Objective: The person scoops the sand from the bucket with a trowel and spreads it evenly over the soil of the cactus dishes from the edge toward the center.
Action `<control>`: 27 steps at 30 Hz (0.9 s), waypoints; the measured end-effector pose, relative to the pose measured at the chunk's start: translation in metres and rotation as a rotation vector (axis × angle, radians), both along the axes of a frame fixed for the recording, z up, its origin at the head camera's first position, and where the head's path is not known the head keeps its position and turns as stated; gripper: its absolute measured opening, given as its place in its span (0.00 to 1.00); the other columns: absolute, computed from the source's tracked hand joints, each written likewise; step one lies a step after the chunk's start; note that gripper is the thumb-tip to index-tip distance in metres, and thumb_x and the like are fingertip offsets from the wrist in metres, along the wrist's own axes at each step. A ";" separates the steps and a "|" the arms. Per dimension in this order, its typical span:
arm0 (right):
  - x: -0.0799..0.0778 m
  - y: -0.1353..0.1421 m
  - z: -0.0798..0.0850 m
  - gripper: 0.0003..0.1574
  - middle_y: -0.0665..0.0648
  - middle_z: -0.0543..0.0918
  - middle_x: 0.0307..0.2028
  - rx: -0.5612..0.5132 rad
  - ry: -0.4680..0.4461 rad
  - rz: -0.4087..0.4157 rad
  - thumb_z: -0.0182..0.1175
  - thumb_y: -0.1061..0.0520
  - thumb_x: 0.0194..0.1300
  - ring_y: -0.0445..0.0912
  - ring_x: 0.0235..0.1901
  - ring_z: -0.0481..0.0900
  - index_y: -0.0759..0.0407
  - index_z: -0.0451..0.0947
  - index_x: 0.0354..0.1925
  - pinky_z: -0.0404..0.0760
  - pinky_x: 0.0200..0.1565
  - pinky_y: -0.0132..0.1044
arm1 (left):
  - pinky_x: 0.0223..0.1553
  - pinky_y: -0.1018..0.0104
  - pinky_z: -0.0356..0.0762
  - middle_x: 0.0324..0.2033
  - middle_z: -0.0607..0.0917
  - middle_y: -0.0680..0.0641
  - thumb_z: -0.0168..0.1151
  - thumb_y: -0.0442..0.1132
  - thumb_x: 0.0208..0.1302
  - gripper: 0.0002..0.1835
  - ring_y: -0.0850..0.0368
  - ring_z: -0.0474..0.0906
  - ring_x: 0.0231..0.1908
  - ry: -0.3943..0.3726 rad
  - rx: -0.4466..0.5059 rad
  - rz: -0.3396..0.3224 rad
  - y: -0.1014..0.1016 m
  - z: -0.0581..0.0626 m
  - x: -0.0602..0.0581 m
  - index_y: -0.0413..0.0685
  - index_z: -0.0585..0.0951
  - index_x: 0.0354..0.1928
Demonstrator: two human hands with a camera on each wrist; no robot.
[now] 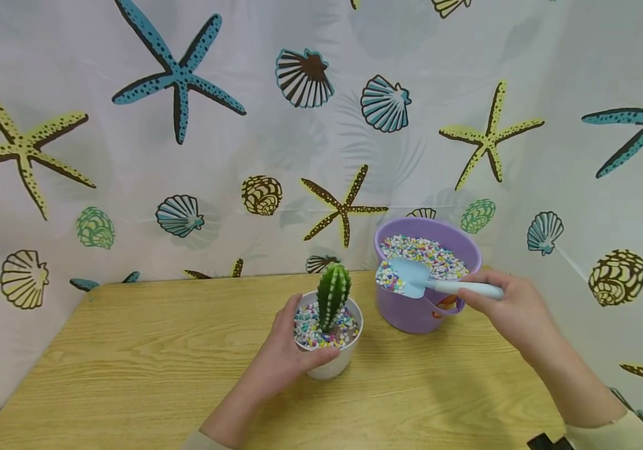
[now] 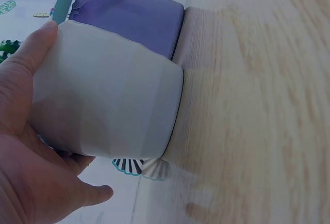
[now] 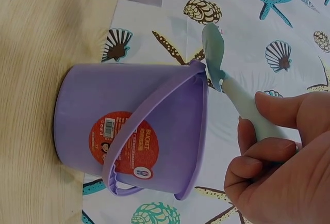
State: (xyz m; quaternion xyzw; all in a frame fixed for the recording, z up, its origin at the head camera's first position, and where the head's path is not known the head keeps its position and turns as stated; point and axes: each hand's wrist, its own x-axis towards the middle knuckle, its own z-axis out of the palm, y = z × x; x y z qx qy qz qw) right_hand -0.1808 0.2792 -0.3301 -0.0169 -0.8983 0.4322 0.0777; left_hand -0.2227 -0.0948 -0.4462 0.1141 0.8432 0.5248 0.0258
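Observation:
My left hand (image 1: 284, 359) grips a white flower pot (image 2: 108, 90) from its left side, the thumb along the near rim. A green cactus (image 1: 333, 297) stands upright in it, with small multicoloured pebbles (image 1: 309, 328) around its base. With my right hand (image 1: 515, 312) I hold a light blue shovel (image 1: 413, 275) by its handle. Its blade is over the left front rim of a purple bucket (image 1: 403, 315) and carries a small heap of the same pebbles. More pebbles (image 1: 431, 250) fill the bucket nearly to the top.
Pot and bucket stand side by side on a wooden table (image 1: 147, 362), the bucket farther back and to the right. The bucket's handle (image 3: 139, 115) hangs down across its front. Behind the table hangs a white cloth (image 1: 231, 162) printed with starfish and shells.

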 end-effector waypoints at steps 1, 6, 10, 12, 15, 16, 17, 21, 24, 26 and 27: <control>0.001 -0.002 0.000 0.26 0.56 0.83 0.44 -0.002 -0.007 0.003 0.73 0.44 0.77 0.50 0.37 0.68 0.59 0.87 0.62 0.70 0.33 0.40 | 0.75 0.30 0.65 0.82 0.59 0.33 0.88 0.60 0.55 0.71 0.31 0.64 0.78 -0.003 0.000 -0.001 0.000 0.000 0.000 0.48 0.50 0.89; 0.003 -0.007 -0.003 0.27 0.57 0.84 0.45 0.009 -0.030 0.018 0.73 0.43 0.76 0.51 0.36 0.67 0.59 0.88 0.62 0.70 0.31 0.40 | 0.75 0.30 0.65 0.82 0.60 0.33 0.88 0.60 0.56 0.71 0.31 0.64 0.78 0.001 0.001 -0.005 -0.001 -0.001 -0.001 0.48 0.50 0.89; 0.003 -0.011 -0.006 0.25 0.57 0.86 0.48 0.005 -0.046 0.038 0.74 0.42 0.75 0.52 0.40 0.71 0.57 0.89 0.59 0.73 0.36 0.41 | 0.75 0.31 0.65 0.82 0.60 0.32 0.88 0.60 0.56 0.71 0.32 0.65 0.77 0.014 0.009 -0.013 -0.001 -0.002 -0.002 0.48 0.50 0.89; 0.004 -0.014 -0.007 0.23 0.56 0.88 0.48 -0.005 -0.055 0.051 0.74 0.41 0.75 0.52 0.42 0.73 0.55 0.90 0.57 0.74 0.40 0.42 | 0.75 0.31 0.65 0.82 0.60 0.32 0.88 0.59 0.56 0.70 0.32 0.65 0.77 0.020 0.011 -0.015 -0.001 -0.002 -0.003 0.48 0.50 0.89; 0.004 -0.018 -0.009 0.21 0.54 0.89 0.46 -0.008 -0.054 0.060 0.74 0.40 0.74 0.52 0.41 0.73 0.53 0.90 0.54 0.74 0.40 0.42 | 0.75 0.31 0.66 0.82 0.60 0.32 0.88 0.59 0.56 0.70 0.32 0.66 0.77 0.023 0.007 -0.015 -0.001 -0.002 -0.003 0.47 0.50 0.89; 0.004 -0.020 -0.010 0.21 0.54 0.88 0.43 -0.007 -0.049 0.061 0.75 0.41 0.74 0.51 0.39 0.73 0.53 0.91 0.54 0.74 0.39 0.42 | 0.75 0.31 0.66 0.82 0.60 0.32 0.88 0.59 0.56 0.70 0.32 0.66 0.77 0.022 0.004 -0.014 -0.001 -0.002 -0.002 0.47 0.50 0.89; 0.005 -0.021 -0.011 0.20 0.54 0.88 0.40 -0.005 -0.041 0.063 0.75 0.42 0.74 0.51 0.37 0.72 0.53 0.91 0.53 0.74 0.37 0.41 | 0.75 0.31 0.66 0.82 0.60 0.32 0.88 0.59 0.56 0.70 0.32 0.66 0.76 0.022 0.003 -0.014 -0.001 -0.002 -0.002 0.47 0.50 0.89; 0.005 -0.027 -0.015 0.17 0.53 0.79 0.32 0.017 -0.018 0.067 0.77 0.46 0.72 0.50 0.31 0.69 0.54 0.91 0.52 0.72 0.30 0.39 | 0.74 0.30 0.66 0.82 0.60 0.32 0.88 0.60 0.55 0.71 0.31 0.66 0.76 0.011 0.004 -0.012 -0.001 -0.002 -0.001 0.48 0.50 0.89; 0.005 -0.031 -0.016 0.17 0.54 0.77 0.31 0.042 -0.027 0.083 0.76 0.46 0.73 0.50 0.30 0.70 0.54 0.91 0.52 0.72 0.29 0.40 | 0.75 0.30 0.65 0.83 0.59 0.32 0.88 0.61 0.55 0.72 0.30 0.64 0.77 0.002 0.004 -0.007 -0.001 -0.001 -0.001 0.49 0.49 0.90; 0.005 -0.035 -0.015 0.17 0.54 0.79 0.33 0.050 -0.042 0.098 0.76 0.46 0.73 0.50 0.32 0.71 0.54 0.90 0.53 0.73 0.31 0.40 | 0.76 0.30 0.64 0.83 0.58 0.32 0.88 0.61 0.55 0.72 0.30 0.63 0.78 0.004 0.001 -0.005 -0.002 -0.001 -0.001 0.50 0.49 0.90; 0.005 -0.036 -0.015 0.17 0.54 0.80 0.34 0.049 -0.048 0.105 0.76 0.46 0.73 0.51 0.32 0.72 0.54 0.90 0.53 0.74 0.32 0.41 | 0.76 0.30 0.64 0.83 0.58 0.33 0.88 0.61 0.55 0.72 0.30 0.63 0.78 0.005 0.001 -0.004 -0.002 -0.001 -0.001 0.50 0.49 0.90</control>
